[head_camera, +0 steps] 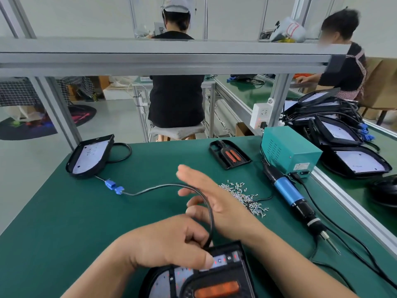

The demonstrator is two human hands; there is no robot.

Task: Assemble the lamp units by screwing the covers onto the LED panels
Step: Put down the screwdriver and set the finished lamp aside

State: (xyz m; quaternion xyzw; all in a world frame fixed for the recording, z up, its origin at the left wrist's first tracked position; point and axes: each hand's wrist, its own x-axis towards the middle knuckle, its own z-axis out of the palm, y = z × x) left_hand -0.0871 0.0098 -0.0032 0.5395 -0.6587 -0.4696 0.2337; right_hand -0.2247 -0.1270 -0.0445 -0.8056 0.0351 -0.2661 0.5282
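LED panel [90, 157] far left on mat, uncovered. Left hand [171, 244] grips black cable [150, 188] at covered lamp unit [214, 276], near edge. Right hand [210, 196] flat, fingers released, inside cable loop. Screws [242, 196], spare cover [229, 154], screwdriver [296, 198] at right.

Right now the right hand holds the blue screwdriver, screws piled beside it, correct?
No. In the head view the blue screwdriver lies unheld on the mat; the right hand is open, above the black cable. The screws are piled beside the screwdriver.
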